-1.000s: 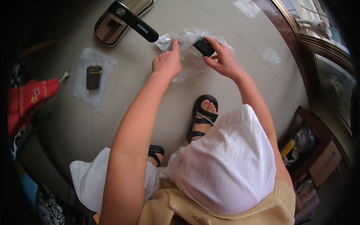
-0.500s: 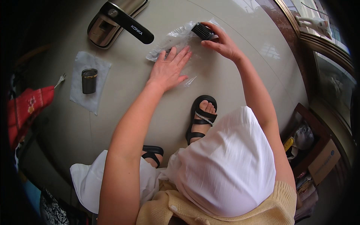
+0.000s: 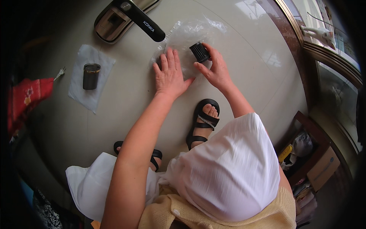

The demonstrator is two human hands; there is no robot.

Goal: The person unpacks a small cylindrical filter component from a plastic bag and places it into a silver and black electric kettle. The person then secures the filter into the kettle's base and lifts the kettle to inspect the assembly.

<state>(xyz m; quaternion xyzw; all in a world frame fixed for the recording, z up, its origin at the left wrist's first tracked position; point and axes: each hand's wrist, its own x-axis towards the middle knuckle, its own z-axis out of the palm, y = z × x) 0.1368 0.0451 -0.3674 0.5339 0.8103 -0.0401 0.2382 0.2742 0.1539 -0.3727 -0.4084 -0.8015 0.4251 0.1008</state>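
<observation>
My right hand (image 3: 217,68) grips a black ribbed cylinder (image 3: 199,52), which looks like a small filter, between thumb and fingers. It is held tilted over a clear plastic bag (image 3: 190,32) on the floor. Palm down, my left hand (image 3: 170,75) lies with fingers stretched on the near left part of that bag. Left of it, a dark cylindrical cup with a gold ring (image 3: 91,77) rests on a white sheet (image 3: 78,89).
A bronze appliance (image 3: 110,28) with a black handle (image 3: 143,21) lies at the far left. A plug (image 3: 61,72) and red cloth (image 3: 32,93) are at the left. My sandalled foot (image 3: 204,124) is close. A cardboard piece (image 3: 323,169) and cluttered shelf stand at the right.
My right hand has drawn the ribbed cylinder nearer and left, toward my left hand. The bag shows more spread out beyond it. My left hand stays flat on the bag, slightly shifted.
</observation>
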